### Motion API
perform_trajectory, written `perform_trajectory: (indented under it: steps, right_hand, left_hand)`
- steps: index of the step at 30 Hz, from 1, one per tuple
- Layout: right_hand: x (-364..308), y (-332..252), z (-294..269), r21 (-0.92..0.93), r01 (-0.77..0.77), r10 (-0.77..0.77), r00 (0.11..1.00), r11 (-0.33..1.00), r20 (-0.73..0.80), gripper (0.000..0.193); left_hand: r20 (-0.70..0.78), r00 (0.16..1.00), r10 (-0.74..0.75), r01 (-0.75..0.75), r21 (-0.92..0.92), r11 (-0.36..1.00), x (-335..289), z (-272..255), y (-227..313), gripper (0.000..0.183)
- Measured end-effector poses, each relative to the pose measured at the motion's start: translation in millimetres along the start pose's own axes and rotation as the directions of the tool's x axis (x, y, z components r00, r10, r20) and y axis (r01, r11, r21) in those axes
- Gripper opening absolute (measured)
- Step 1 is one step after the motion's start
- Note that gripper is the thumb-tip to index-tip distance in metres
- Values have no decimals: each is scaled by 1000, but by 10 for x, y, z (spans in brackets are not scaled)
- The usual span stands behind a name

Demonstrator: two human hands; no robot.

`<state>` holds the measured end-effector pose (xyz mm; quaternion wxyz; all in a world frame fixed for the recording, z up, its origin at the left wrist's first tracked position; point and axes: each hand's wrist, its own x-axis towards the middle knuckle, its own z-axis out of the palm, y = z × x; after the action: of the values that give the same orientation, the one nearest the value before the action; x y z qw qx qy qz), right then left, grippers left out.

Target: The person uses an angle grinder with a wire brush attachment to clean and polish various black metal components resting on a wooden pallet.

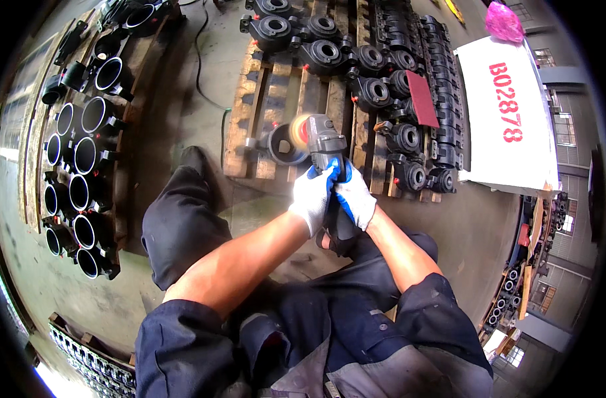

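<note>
Both my gloved hands grip a dark angle grinder (pixel 327 138) in front of me. My left hand (pixel 309 199), in a white glove with blue palm, is closed round its body, and my right hand (pixel 357 198) is closed on it from the other side. The grinder's round tan disc (pixel 300 132) is blurred. It is at the rim of a black ring-shaped metal part (pixel 276 144) on the wooden pallet (pixel 238 142); whether it touches the rim I cannot tell.
Several black flanged castings (pixel 406 137) stand on the pallet's right side, with a dark red abrasive sheet (pixel 422 99) over some. A white box (pixel 508 113) with a pink bag (pixel 504 23) stands to the right. Black cylinders (pixel 85 156) fill another pallet at left. A cable (pixel 198 60) crosses the floor.
</note>
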<state>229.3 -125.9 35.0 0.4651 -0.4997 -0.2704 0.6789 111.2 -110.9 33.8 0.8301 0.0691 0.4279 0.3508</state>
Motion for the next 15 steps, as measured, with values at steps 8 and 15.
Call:
perform_trajectory:
  steps: [8,15]
  right_hand:
    - [-17,84,-143,-754,381,-182,924,535,337,41]
    - [-128,-149,311,-297,-45,9,993,954,-121,32]
  left_hand:
    - [48,998,36,-41,95,995,-112,-143,44,40]
    - [63,997,39,-42,35,999,-132,-170,52,34]
